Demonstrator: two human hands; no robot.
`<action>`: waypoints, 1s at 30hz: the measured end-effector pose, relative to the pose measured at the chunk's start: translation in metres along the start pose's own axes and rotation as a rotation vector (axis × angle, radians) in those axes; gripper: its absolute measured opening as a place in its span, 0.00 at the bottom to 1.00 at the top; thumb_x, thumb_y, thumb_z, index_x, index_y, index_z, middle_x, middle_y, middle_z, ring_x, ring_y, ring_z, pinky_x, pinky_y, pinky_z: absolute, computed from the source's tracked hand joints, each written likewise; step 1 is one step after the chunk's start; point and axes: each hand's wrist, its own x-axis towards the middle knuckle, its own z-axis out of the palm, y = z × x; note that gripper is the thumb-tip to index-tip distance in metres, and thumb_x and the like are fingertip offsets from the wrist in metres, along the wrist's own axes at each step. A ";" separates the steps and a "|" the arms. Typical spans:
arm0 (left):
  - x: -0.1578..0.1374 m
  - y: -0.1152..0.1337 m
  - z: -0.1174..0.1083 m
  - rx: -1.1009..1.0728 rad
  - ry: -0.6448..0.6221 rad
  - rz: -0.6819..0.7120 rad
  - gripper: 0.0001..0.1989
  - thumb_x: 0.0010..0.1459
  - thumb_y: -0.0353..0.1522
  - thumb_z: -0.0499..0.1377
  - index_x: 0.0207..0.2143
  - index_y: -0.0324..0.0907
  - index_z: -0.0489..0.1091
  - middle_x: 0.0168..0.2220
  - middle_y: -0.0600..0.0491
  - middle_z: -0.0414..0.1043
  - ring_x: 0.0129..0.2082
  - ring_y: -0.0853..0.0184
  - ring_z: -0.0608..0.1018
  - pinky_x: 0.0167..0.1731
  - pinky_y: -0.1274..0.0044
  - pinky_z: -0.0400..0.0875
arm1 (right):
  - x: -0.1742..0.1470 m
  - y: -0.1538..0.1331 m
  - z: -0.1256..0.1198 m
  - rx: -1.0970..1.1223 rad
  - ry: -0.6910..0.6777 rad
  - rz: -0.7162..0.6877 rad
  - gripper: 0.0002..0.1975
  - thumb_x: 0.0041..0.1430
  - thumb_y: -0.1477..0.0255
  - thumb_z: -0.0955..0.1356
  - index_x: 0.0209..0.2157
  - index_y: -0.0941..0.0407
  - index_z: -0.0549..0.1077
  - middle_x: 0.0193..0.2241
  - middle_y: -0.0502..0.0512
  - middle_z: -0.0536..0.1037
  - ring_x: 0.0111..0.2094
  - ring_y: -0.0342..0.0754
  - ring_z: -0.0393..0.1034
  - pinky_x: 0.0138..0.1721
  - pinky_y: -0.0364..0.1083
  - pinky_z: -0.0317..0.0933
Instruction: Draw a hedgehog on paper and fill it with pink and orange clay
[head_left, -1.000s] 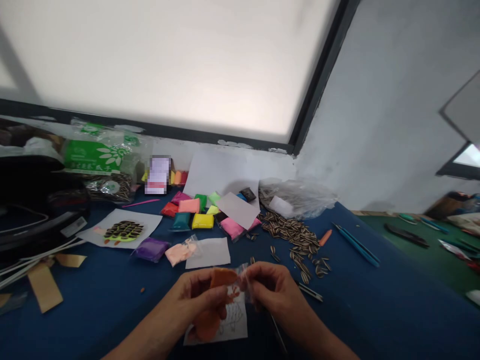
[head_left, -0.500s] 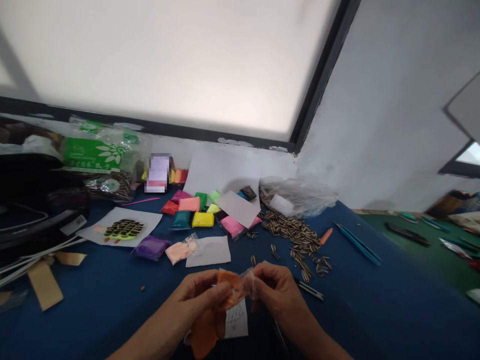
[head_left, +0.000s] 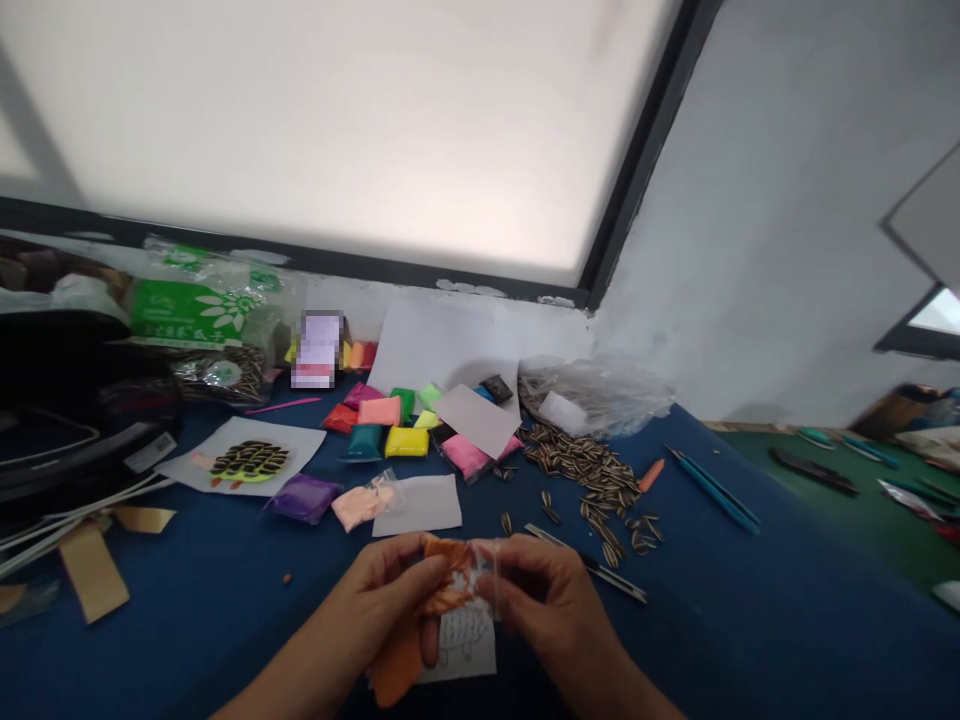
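Observation:
My left hand (head_left: 386,590) is closed around a soft slab of orange clay (head_left: 397,665), which hangs below the fingers. Between the two hands is a clear plastic wrapper (head_left: 459,585) with orange clay clinging inside. The fingers of my right hand (head_left: 547,585) pinch its clear end. Under the hands lies a small paper with a pencil drawing (head_left: 466,632), partly covered by the clay and left fingers. A utility knife (head_left: 611,578) rests just beyond my right hand, partly hidden by it.
Sunflower seeds (head_left: 577,465) are heaped at centre right, near blue tweezers (head_left: 716,490). Several coloured clay packets (head_left: 407,441) lie ahead. At left, a seed-covered clay figure (head_left: 251,462) sits on white paper, in front of a green seed bag (head_left: 191,310).
The orange slab has shifted slightly left and up, uncovering more of the drawing. My hands have spread the clear wrapper wider between them. More of the utility knife shows now.

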 end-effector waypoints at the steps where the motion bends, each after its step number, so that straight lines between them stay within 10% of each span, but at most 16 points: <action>1: 0.000 0.000 0.000 0.014 -0.011 0.000 0.28 0.47 0.56 0.69 0.33 0.39 0.75 0.16 0.60 0.69 0.15 0.76 0.68 0.19 0.84 0.61 | 0.000 0.000 0.000 0.004 -0.012 0.006 0.13 0.57 0.60 0.74 0.33 0.55 0.84 0.25 0.49 0.71 0.25 0.43 0.61 0.27 0.42 0.58; 30: 0.005 -0.008 0.000 0.144 -0.117 0.032 0.25 0.54 0.55 0.62 0.26 0.42 0.67 0.17 0.62 0.62 0.13 0.76 0.62 0.17 0.81 0.52 | -0.004 0.003 0.002 -0.463 -0.004 -0.147 0.06 0.60 0.71 0.69 0.30 0.56 0.76 0.28 0.52 0.77 0.27 0.45 0.69 0.29 0.43 0.60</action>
